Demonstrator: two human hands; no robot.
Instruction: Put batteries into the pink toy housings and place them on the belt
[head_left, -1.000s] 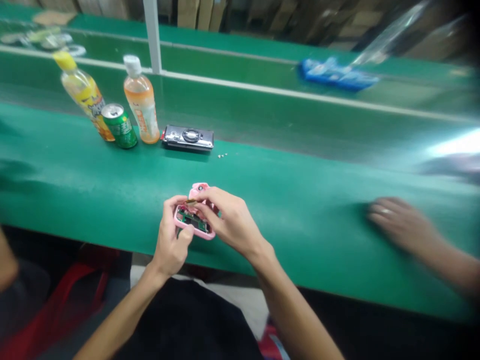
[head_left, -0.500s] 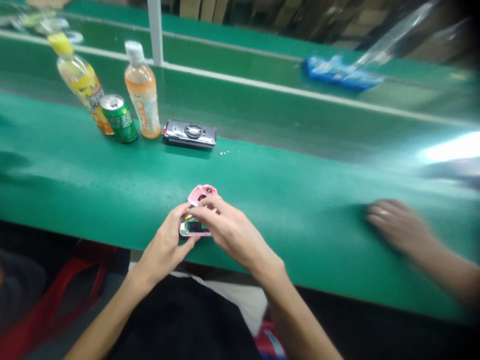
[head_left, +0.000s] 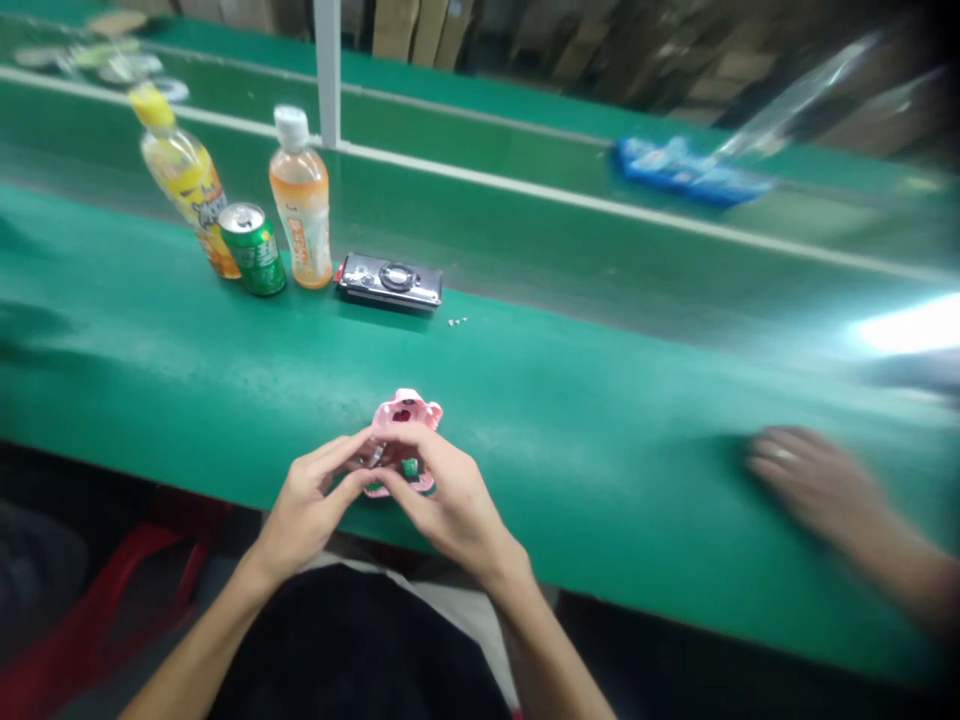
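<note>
A pink plastic casing (head_left: 407, 408), opened up with green circuit parts inside, lies near the front edge of the green table (head_left: 600, 430). My left hand (head_left: 322, 500) grips its left side, fingers and thumb curled together. From the right, my right hand (head_left: 442, 490) closes round the casing, its thumb and fingertips meeting those of my left hand. A small pale part shows between the fingertips, too small to name. Both hands hide much of the casing's inside.
Behind stand a yellow-capped bottle (head_left: 184, 185), a green can (head_left: 253, 250), a white-capped bottle (head_left: 301, 205) and a dark metallic device (head_left: 391, 282), with tiny white bits (head_left: 456, 322) beside it. Another person's hand (head_left: 817, 470) rests at the right. A blue package (head_left: 686, 172) lies beyond.
My right hand has come down from over the casing to its right side, thumb now against the left thumb. The pink cover has tilted more upright. The whole view has shifted slightly.
</note>
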